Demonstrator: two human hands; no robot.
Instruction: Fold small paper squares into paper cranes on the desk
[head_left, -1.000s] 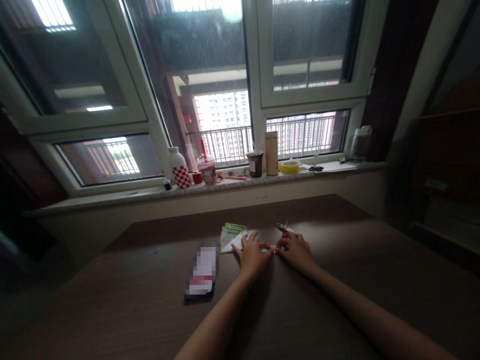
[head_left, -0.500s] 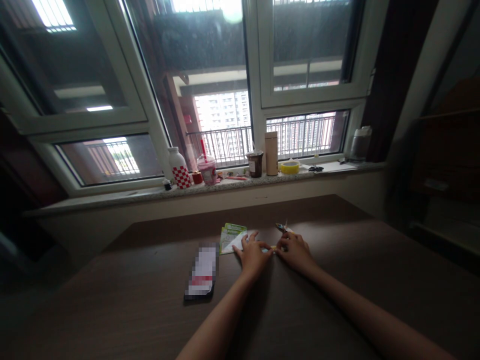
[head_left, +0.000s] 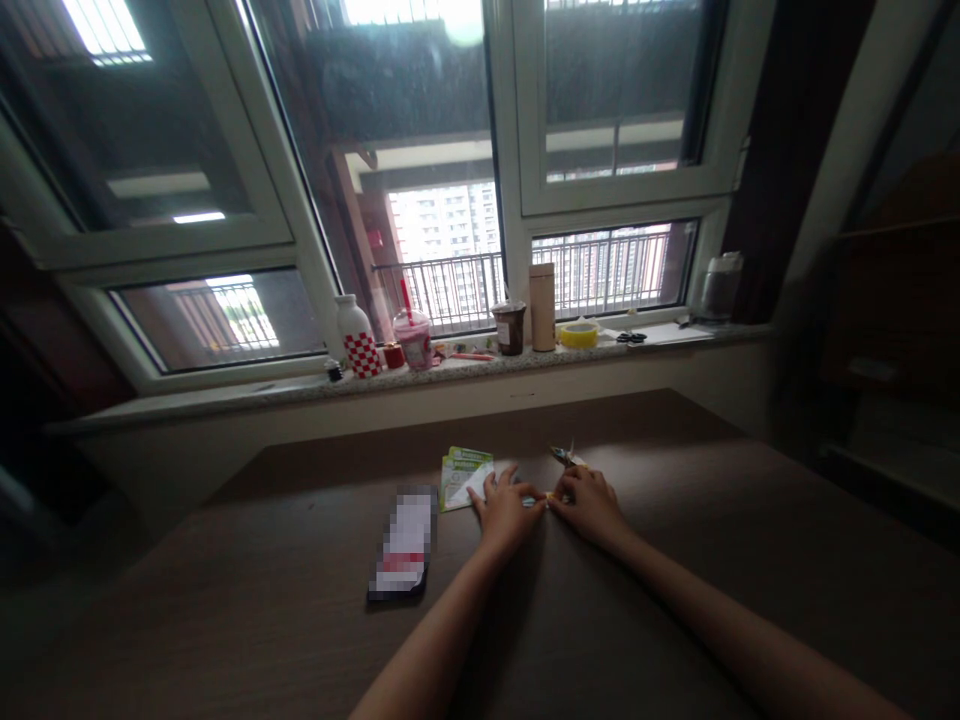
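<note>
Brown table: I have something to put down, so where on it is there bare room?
Broad bare patches lie left of the blurred phone-like object and right of the right forearm. A narrower one lies between it and the left forearm. The middle is crowded: the left hand, right hand and green-and-white cards sit close together.

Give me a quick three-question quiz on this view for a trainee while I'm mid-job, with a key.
1. True or false: the left hand and the right hand nearly meet at a small yellowish piece.
2. Which is nearest the left hand? A) yellow tape roll B) green-and-white papers C) checkered bottle
3. Fill in: the pink cup on the windowsill has a ___ straw.

Key: 1. True. 2. B. 3. Red.
</note>
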